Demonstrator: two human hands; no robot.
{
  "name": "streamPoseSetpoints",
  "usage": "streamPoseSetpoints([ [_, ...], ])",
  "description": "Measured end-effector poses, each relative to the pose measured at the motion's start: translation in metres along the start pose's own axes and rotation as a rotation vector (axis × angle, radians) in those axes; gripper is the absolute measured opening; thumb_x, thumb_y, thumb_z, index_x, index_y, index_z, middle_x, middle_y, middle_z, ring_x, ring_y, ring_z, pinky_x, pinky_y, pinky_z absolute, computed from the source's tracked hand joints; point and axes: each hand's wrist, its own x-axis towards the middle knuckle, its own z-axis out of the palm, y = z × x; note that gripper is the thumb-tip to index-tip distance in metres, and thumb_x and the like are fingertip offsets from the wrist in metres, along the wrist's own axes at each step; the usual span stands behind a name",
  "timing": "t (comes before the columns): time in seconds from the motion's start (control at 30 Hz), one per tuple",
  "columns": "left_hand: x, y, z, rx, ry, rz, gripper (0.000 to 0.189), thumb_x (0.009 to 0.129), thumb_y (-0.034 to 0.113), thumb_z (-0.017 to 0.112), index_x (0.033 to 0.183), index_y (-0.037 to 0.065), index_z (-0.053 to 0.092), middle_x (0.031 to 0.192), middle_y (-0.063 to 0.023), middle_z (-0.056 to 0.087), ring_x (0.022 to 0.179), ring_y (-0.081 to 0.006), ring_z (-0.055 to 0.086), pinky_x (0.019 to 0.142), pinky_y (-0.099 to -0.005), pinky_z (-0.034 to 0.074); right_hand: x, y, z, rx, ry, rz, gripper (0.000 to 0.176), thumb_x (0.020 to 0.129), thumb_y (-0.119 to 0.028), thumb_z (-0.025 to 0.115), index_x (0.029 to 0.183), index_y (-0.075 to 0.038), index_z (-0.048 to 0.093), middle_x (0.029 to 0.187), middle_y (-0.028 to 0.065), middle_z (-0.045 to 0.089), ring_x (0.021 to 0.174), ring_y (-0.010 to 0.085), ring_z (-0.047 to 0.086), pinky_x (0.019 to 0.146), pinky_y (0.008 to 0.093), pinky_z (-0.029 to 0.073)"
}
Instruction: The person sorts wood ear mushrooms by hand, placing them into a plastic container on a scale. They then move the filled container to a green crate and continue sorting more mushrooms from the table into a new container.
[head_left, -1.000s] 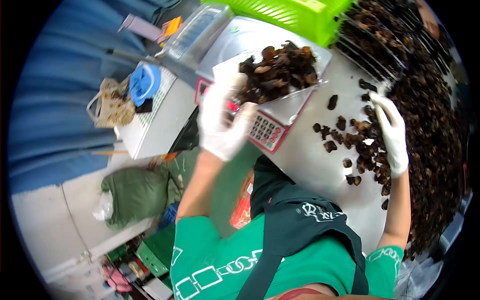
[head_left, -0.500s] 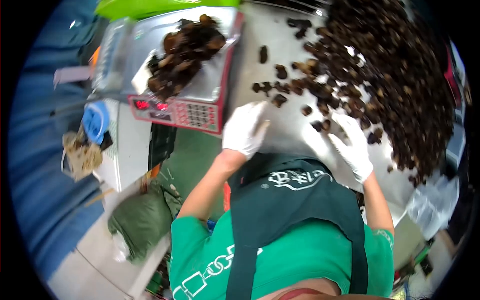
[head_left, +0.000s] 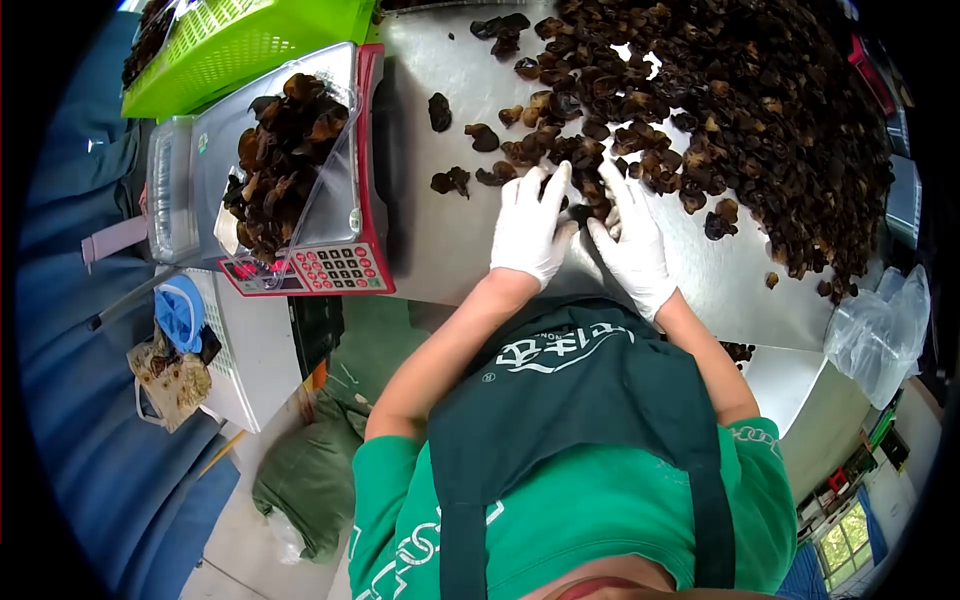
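Note:
Dried black wood ear mushrooms (head_left: 790, 130) are heaped on the steel table (head_left: 440, 235). My left hand (head_left: 533, 228), in a white glove, reaches toward the near edge of the heap, with its thumb apart from its fingers. Close beside it, my right hand (head_left: 635, 245), also gloved, has its fingers extended and its thumb apart. Some mushroom pieces (head_left: 596, 195) lie between the two hands, and the fingertips partly cover them. Neither hand visibly grips anything. Several loose pieces (head_left: 452, 180) are scattered left of my left hand.
A red-edged electronic scale (head_left: 335, 268) stands at the left, bearing a pile of wood ears (head_left: 290, 150) with clear plastic. Behind it is a green basket (head_left: 270, 40). A clear plastic bag (head_left: 880, 335) hangs at the table's right edge. A blue curtain (head_left: 75, 290) borders the left side.
My hands have come closer together at the heap's near edge: the left moved right, the right moved left. The view has shifted, showing more of the green basket.

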Motion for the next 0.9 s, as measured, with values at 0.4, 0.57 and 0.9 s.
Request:
streamPoseSetpoints([
  [0.4,-0.008,0.001,-0.004,-0.349,0.184,0.042,0.053,0.079,-0.007,0.067,0.13,0.007,0.063,0.122,-0.0171,0.064,0.115,-0.0353,0.061,0.095,-0.0408,0.054,-0.002,-0.002,0.011,0.145,0.048,-0.216,0.063,0.09,0.001,0.065,0.15,-0.003,0.047,0.139,0.0195,0.06,0.118,0.0324,0.065,0.101,0.0378,0.052],
  [0.57,0.001,0.005,-0.084,-0.201,0.454,0.039,0.052,0.075,-0.011,0.066,0.125,0.004,0.065,0.118,-0.0169,0.066,0.111,-0.0359,0.063,0.097,-0.0394,0.052,0.052,-0.093,-0.001,0.151,-0.091,-0.47,0.057,0.086,0.007,0.066,0.141,-0.003,0.058,0.122,0.0175,0.068,0.103,0.0305,0.07,0.092,0.0356,0.056],
  [0.9,-0.016,-0.083,-0.241,0.318,0.696,-0.17,0.048,0.083,-0.007,0.07,0.128,0.006,0.063,0.126,-0.0129,0.062,0.102,-0.0233,0.065,0.086,-0.0318,0.055,0.172,-0.25,0.115,0.098,-0.26,-1.136,0.024,0.089,-0.008,0.062,0.113,-0.004,0.06,0.098,0.0209,0.065,0.09,0.0391,0.066,0.079,0.0443,0.056],
])
